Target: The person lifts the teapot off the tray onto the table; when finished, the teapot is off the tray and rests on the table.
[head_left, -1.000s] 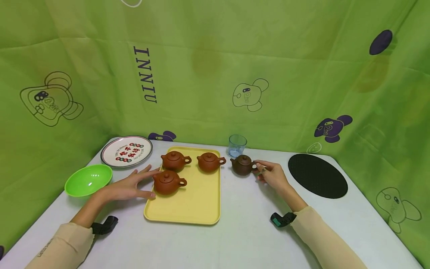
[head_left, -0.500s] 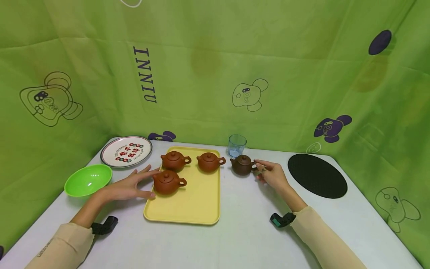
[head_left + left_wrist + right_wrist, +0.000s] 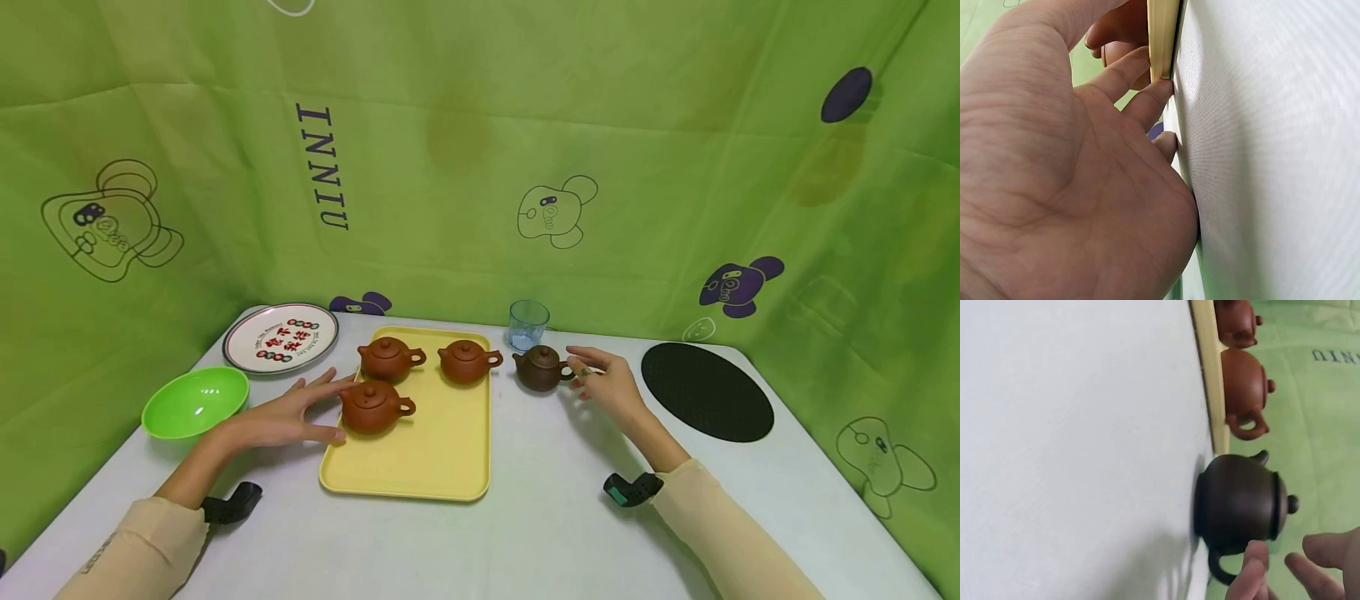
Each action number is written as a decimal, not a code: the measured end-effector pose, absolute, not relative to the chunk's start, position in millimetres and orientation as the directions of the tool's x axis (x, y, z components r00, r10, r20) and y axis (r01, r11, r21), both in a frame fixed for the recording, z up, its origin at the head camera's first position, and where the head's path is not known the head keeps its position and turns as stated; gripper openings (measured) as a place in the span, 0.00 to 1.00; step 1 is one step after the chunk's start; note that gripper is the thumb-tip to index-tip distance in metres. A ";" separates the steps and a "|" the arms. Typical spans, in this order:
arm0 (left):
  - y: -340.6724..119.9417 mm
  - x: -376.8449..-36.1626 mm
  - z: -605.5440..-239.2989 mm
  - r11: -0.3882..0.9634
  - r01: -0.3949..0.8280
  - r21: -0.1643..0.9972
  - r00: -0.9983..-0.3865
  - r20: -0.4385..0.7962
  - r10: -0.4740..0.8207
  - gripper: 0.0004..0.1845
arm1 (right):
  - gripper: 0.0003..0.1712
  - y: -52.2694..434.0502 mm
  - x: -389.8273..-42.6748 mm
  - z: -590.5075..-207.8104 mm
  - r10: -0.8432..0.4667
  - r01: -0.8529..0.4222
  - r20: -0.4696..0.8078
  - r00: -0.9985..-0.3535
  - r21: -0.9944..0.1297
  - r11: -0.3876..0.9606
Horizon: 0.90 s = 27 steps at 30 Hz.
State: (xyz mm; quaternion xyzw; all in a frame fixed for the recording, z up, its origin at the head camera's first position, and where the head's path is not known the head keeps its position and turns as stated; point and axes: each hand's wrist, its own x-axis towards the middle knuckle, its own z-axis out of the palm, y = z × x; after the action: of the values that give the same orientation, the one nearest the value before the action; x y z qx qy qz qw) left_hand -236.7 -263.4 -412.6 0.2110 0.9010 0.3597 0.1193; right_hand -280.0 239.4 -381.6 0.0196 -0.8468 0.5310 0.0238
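Note:
A dark brown clay teapot (image 3: pixel 538 371) stands upright on the white table, right of the yellow tray (image 3: pixel 442 454). My right hand (image 3: pixel 611 390) is beside its handle with the fingers spread apart. In the right wrist view the fingertips (image 3: pixel 1251 569) lie close to the handle; whether one touches cannot be told. Three reddish clay teapots sit on the tray: one back left (image 3: pixel 386 359), one back right (image 3: pixel 466 363) and one front left (image 3: pixel 372 407). My left hand (image 3: pixel 277 421) lies at the tray's left edge, fingers extended, with fingertips against its side in the left wrist view.
A blue-tinted glass (image 3: pixel 528 325) stands behind the dark teapot. At the left are a printed white plate (image 3: pixel 247 342) and a green bowl (image 3: pixel 197 404). A black oval mat (image 3: pixel 707 392) lies at the right. Green patterned cloth (image 3: pixel 420 208) encloses the table.
My right hand has let go of the dark teapot's handle and its fingers have spread. The teapot stands where it was. My left hand has not moved.

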 end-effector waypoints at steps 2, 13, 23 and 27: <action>-263.3 -236.4 -412.4 0.651 0.293 0.700 -0.882 -0.064 0.466 0.51 | 0.24 238.7 -279.9 -379.7 -0.008 -0.072 0.076 -0.997 -0.899 0.433; -263.7 -234.8 -412.0 0.655 0.287 0.699 -0.885 -0.070 0.461 0.51 | 0.23 209.1 -265.8 -359.4 -0.102 -0.161 0.131 -0.986 -0.901 0.403; -261.7 -235.1 -409.9 0.660 0.276 0.698 -0.885 -0.083 0.458 0.51 | 0.22 166.6 -255.0 -359.8 -0.242 -0.216 0.133 -0.961 -0.909 0.357; -261.3 -235.4 -409.8 0.656 0.278 0.702 -0.884 -0.081 0.461 0.51 | 0.23 150.2 -253.8 -362.6 -0.282 -0.228 0.132 -0.950 -0.913 0.340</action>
State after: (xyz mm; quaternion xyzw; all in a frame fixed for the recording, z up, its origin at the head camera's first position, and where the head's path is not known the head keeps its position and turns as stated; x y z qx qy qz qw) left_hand -235.4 -261.3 -409.8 0.2053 0.9010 0.3604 0.1269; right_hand -253.8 150.2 -362.6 0.1558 -0.8181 0.5530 -0.0246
